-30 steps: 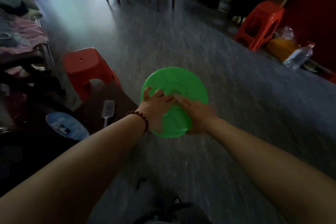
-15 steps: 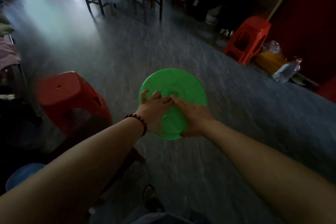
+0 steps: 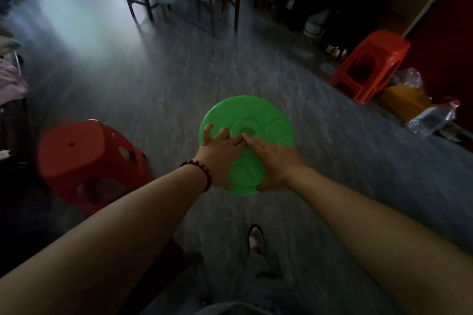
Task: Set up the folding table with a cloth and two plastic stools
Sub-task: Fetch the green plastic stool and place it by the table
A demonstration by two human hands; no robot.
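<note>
A red square plastic stool (image 3: 87,158) stands near left on the grey floor (image 3: 332,174). In the middle, the left hand (image 3: 220,151) and right hand (image 3: 273,158) grip the near edge of a round green plastic disc (image 3: 266,117), fingers flat across its top. A second red plastic stool (image 3: 371,64) stands far right, with a clear plastic bottle (image 3: 432,117) lying nearer.

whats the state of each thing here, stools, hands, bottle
green stool: held in both hands at its near rim, seat up, legs hidden
left hand: fingers spread over the seat
right hand: fingers laid on the seat, pointing to its centre hole
near red stool: upright on the floor, untouched
far red stool: upright on the floor, untouched
plastic bottle: lying on its side, cap on
</note>
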